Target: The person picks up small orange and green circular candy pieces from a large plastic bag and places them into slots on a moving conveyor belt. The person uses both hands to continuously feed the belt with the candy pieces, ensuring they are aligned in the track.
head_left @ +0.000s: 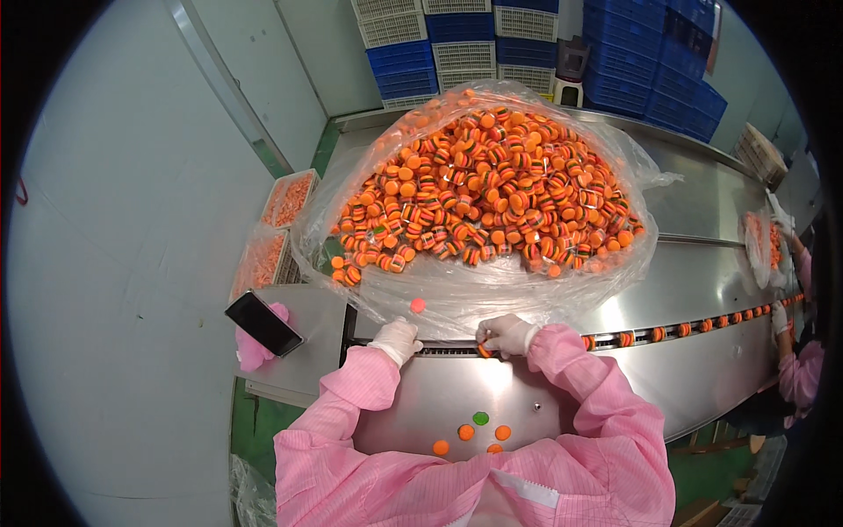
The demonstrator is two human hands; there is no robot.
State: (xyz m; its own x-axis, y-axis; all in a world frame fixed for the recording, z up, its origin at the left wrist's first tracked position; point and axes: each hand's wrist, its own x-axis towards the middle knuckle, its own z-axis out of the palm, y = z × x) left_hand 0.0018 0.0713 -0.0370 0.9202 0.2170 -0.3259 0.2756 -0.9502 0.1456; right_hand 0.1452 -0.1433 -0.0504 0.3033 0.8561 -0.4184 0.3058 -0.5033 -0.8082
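Note:
My right hand (507,335), in a white glove, pinches a striped orange burger-shaped candy (484,350) at the narrow conveyor channel (452,351). At the left end of that channel is my left hand (397,341), gloved too. Its fingers are curled closed, and what they hold, if anything, is hidden. Just above it a pink-red disc (418,306) lies on the clear plastic bag (492,294). Beyond both hands, the spread bag carries a big heap of striped candies (492,193), some in clear wrapping.
Single candies (658,334) run in a row along the conveyor to the right, where a co-worker's gloved hand (780,318) works. Loose orange discs (465,432) and a green disc (480,418) lie near me. A phone (263,322) leans at left. Crates (399,59) stand behind.

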